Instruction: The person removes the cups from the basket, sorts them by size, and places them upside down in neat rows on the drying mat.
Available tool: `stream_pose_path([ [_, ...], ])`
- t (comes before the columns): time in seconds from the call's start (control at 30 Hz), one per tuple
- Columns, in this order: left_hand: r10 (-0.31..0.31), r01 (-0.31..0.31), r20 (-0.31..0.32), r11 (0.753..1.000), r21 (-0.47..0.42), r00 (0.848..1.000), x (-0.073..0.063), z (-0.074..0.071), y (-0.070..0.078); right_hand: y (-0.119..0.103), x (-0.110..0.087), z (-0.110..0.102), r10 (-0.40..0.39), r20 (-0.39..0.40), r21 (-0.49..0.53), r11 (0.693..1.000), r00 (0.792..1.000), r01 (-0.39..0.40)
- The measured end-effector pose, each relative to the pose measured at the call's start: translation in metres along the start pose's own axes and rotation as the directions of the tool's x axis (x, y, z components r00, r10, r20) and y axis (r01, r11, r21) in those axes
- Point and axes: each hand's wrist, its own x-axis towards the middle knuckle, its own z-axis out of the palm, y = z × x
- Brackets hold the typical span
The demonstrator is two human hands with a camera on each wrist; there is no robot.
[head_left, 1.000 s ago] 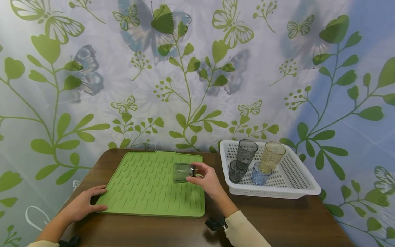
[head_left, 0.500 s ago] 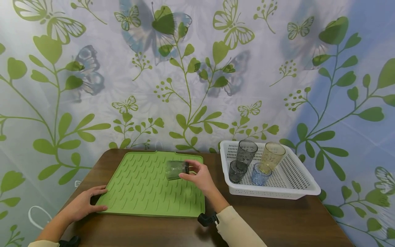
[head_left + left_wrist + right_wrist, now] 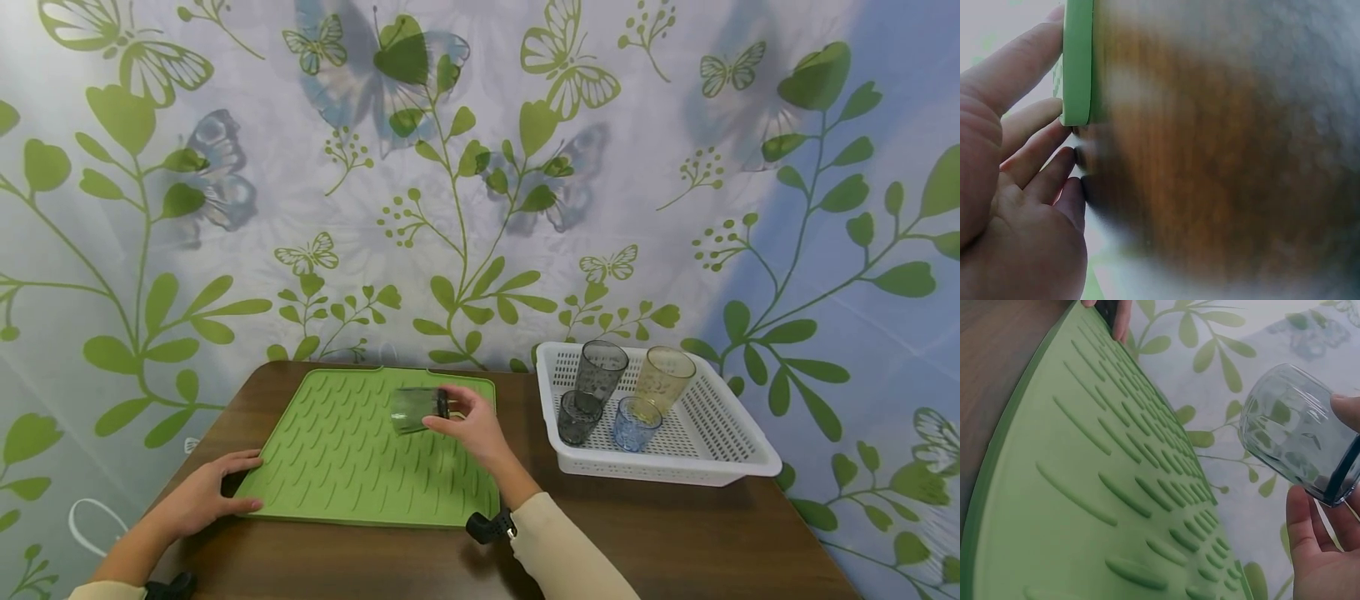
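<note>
My right hand (image 3: 475, 425) holds a grey-tinted drinking glass (image 3: 414, 410) by its thick base. The glass lies tipped on its side in the air, its mouth toward the left, above the green ridged drying mat (image 3: 337, 467). In the right wrist view thumb and fingers (image 3: 1302, 528) pinch the base of the clear glass (image 3: 1291, 428) beside the mat (image 3: 1085, 506). My left hand (image 3: 201, 498) rests at the mat's near left corner, fingers spread and fairly straight. Close up in the left wrist view, that hand (image 3: 1016, 187) touches the mat's edge (image 3: 1077, 69).
A white perforated basket (image 3: 720, 467) stands right of the mat. In it are a tall grey glass (image 3: 602, 373), a yellow glass (image 3: 663, 377), a small dark glass (image 3: 578, 418) and a small blue glass (image 3: 636, 425). A patterned curtain (image 3: 480, 208) hangs behind the brown table (image 3: 675, 533).
My right hand has carried the glass leftward over the mat, tilting its mouth slightly lower. The left hand has stayed at the mat's corner.
</note>
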Motion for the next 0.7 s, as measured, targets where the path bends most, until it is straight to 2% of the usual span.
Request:
stream_pose_path([
  [0.4, 0.015, -0.015, 0.007, 1.000, -0.011, 1.000, 0.000, -0.002, 0.005, 0.007, 0.012, 0.014, -0.016, -0.001, -0.021, 1.000, 1.000, 0.016],
  [0.7, 0.018, -0.018, 0.014, 1.000, -0.002, 1.000, 0.001, -0.002, 0.002, 0.011, 0.021, 0.028, 0.004, -0.021, -0.029, 1.000, 1.000, -0.004],
])
